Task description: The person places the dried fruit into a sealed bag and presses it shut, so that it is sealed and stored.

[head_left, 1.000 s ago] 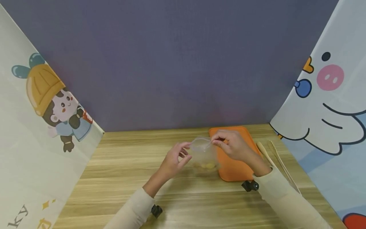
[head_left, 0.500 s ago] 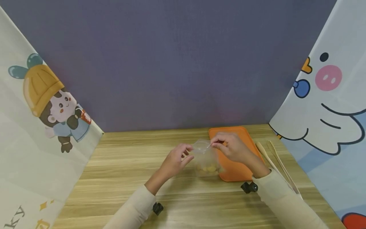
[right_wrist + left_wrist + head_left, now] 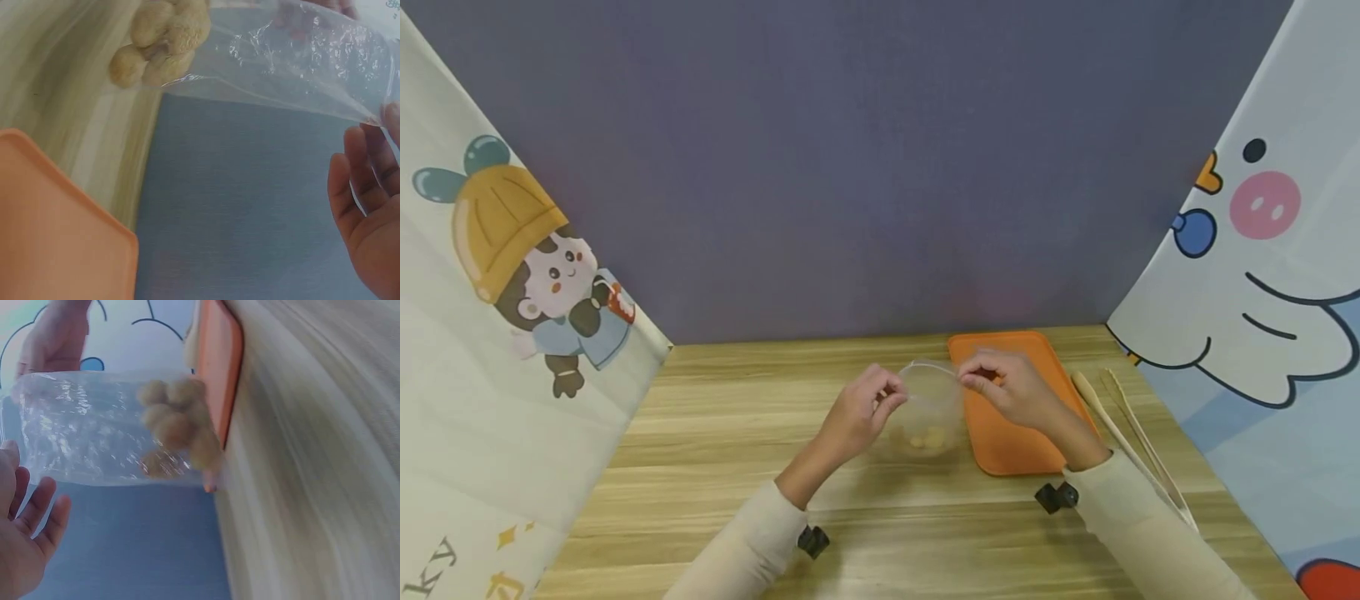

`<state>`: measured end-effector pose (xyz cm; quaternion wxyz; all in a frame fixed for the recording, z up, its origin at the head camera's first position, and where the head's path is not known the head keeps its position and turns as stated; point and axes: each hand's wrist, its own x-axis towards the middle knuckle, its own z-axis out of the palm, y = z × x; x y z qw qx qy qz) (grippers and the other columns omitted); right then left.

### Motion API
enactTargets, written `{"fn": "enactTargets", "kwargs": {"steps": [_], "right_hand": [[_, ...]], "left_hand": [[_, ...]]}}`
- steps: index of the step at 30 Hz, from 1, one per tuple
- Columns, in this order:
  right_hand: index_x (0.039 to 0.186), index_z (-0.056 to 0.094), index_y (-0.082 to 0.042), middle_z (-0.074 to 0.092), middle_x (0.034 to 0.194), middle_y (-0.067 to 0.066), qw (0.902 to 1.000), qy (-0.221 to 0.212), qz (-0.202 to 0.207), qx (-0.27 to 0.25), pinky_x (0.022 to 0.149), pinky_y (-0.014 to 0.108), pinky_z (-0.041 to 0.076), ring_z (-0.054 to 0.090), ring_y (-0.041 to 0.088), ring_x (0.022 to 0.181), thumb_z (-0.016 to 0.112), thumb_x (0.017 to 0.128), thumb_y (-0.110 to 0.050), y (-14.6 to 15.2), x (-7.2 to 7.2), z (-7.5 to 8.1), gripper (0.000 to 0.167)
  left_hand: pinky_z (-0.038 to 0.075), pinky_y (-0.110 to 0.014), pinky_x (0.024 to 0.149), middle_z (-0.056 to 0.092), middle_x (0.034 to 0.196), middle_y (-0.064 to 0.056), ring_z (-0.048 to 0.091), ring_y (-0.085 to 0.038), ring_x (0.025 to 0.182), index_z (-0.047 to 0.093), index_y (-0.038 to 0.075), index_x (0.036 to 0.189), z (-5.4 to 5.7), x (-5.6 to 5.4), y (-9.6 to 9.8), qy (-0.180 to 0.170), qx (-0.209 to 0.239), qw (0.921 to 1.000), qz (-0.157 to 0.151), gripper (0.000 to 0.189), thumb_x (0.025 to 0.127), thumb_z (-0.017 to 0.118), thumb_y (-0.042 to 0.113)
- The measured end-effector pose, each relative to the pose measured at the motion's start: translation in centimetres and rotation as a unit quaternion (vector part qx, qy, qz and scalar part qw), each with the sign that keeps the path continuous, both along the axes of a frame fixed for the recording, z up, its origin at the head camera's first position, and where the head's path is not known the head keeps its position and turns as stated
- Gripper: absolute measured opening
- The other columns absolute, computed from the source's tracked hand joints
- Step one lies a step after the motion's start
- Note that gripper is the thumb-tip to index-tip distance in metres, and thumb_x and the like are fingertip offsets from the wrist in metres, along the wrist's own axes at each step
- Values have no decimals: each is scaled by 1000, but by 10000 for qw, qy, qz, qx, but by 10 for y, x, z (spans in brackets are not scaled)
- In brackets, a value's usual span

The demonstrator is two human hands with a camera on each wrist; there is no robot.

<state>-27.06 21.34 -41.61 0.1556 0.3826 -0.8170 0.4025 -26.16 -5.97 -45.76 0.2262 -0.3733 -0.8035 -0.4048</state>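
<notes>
A clear plastic bag [image 3: 934, 392] hangs upright between both hands, its mouth spread wide at the top. Several round tan lumps [image 3: 175, 428] are gathered in its bottom; their kind does not show for sure. My left hand [image 3: 859, 412] pinches the left edge of the mouth between thumb and forefinger, other fingers spread apart in the left wrist view. At the opposite edge, my right hand [image 3: 1011, 387] pinches the rim with thumb and forefinger. The right wrist view also has the lumps [image 3: 165, 34] low in the bag, over the table.
An orange tray [image 3: 1022, 429] lies on the wood-grain table [image 3: 737, 433], under and beside the right hand. Right of it lie wooden tongs [image 3: 1138, 433], partly behind the right sleeve. A grey-blue wall [image 3: 880, 167] closes the back, with printed cloth panels on both sides.
The left fingers, loosely at the bag's edge before, now pinch it. The bag has shifted slightly left and its mouth has spread wider. The right hand keeps its pinch.
</notes>
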Motion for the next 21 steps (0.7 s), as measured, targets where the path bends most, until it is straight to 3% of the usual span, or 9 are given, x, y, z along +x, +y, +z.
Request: {"fn": "enactTargets", "kwargs": {"steps": [4,6,11,18,21], "right_hand": [[99,74,-18,68,84,0,9993,-349,-135,-21,59,23,52,57,3,69,67,94,-2,2,-1,-9,18],[109,73,-13,70,86,1,9984,-523,-188,-36,59,24,52,58,3,69,66,96,-3,3,-1,-13,19],[138,60,-7,72,95,4,9943,-1006,-358,29,60,25,54,61,3,72,63,99,-8,4,-1,-24,39],[113,70,-12,71,97,-2,9796,-1773,-298,900,69,26,57,66,9,86,63,101,-22,0,5,-50,18],[121,68,-10,71,102,0,9728,-1946,-110,1254,74,25,58,68,11,90,62,101,-25,-3,8,-62,25]], "left_hand": [[57,-18,71,62,90,-3,63,-12,82,64,9,95,8,1,0,-51,-18,10000,17,7,93,71,9],[57,-18,71,62,89,-3,63,-11,81,65,9,95,12,2,-1,-106,-35,9999,34,6,93,71,10],[57,-18,71,62,87,-3,62,-11,79,65,9,94,21,4,-2,-205,26,9997,100,5,94,70,10],[58,-18,70,63,85,-4,61,-11,78,66,8,92,36,7,-1,-310,223,9992,97,5,93,71,8],[58,-19,69,63,82,-3,62,-10,75,68,8,92,41,8,-1,-218,263,9994,73,5,92,73,8]]}}
